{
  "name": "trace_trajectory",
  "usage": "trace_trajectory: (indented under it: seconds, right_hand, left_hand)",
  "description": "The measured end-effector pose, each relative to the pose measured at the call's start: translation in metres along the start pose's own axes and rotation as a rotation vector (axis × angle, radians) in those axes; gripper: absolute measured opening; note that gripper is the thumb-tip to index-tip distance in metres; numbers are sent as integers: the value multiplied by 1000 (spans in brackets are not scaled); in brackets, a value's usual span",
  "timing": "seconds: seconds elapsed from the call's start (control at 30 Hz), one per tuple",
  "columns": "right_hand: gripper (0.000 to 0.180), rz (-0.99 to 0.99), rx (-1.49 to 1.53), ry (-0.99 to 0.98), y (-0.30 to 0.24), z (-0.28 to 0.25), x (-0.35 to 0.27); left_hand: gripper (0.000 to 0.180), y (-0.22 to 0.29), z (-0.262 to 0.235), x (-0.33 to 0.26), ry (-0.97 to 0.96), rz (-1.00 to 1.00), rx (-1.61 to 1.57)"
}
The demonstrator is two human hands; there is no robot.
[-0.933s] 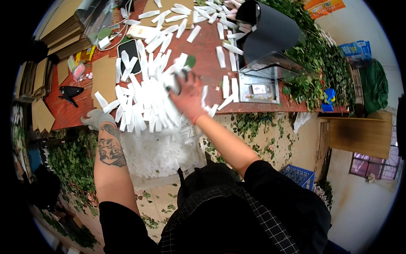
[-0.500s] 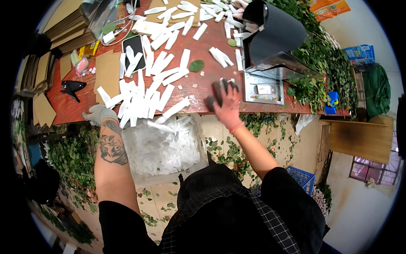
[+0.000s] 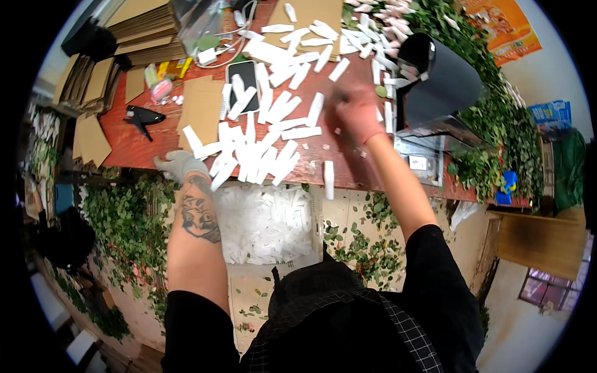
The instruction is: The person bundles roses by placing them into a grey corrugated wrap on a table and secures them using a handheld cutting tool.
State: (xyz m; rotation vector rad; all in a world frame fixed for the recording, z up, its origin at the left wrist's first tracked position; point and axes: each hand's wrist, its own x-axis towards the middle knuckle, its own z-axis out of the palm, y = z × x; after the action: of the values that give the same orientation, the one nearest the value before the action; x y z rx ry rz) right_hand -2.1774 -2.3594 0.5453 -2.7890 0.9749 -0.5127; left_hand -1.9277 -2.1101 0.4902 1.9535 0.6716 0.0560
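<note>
Many white paper strips (image 3: 261, 149) lie scattered across the red-brown table (image 3: 134, 146). My left hand (image 3: 180, 165), in a grey glove, rests at the table's near edge against the left side of the strip pile. My right hand (image 3: 356, 115), in a reddish glove, is flat on the table to the right of the pile, fingers spread, blurred by motion. One strip (image 3: 328, 180) hangs over the near edge. Below the edge sits a clear bag (image 3: 264, 224) full of white strips.
A black cylinder machine (image 3: 441, 81) stands on a metal base at the right. A phone (image 3: 242, 84), a black glue gun (image 3: 142, 117), cardboard sheets (image 3: 202, 109) and stacked cardboard (image 3: 146, 31) lie at the left and back. Green leafy vines (image 3: 497, 124) surround the table.
My right hand swept from the middle of the pile out to the right and then further back on the table. The pile is thinner. My left hand stayed at the edge.
</note>
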Motion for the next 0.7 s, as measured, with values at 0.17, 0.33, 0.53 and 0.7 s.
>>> trace_trajectory:
  seconds: [0.17,0.33,0.53,0.7]
  right_hand:
    - [49,-177,190,127,-57,1,44]
    - [57,-76,162,-145,-130,73,-14]
    - [46,-315,370,-255,-148,30,-62]
    - [44,-549,434,-133,-217,48,7]
  left_hand:
    - [42,-8,15,7,15,46,100]
    - [43,-27,11,30,11,58,17]
    - [43,-13,7,19,-7,21,143]
    - [43,-5,1,10,-68,20,44]
